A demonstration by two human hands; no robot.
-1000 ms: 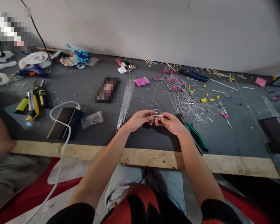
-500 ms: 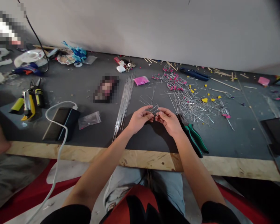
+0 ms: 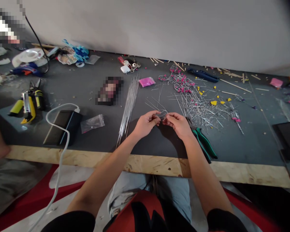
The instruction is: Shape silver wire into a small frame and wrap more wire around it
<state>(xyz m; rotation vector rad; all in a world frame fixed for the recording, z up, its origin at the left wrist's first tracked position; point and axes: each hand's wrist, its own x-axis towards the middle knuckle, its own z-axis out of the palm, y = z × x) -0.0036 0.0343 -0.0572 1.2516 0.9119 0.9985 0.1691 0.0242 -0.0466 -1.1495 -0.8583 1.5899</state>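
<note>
Both hands, left hand and right hand, are pinching a thin bent wire lying sideways between them, near the surface's front edge.

The light is soft and rather dim, and it falls from above onto the pale wall. The dark table shows no glare. The hands throw a weak shadow toward the wooden edge. The corners are darkened and stretched. Two patches are pixelated.
</note>
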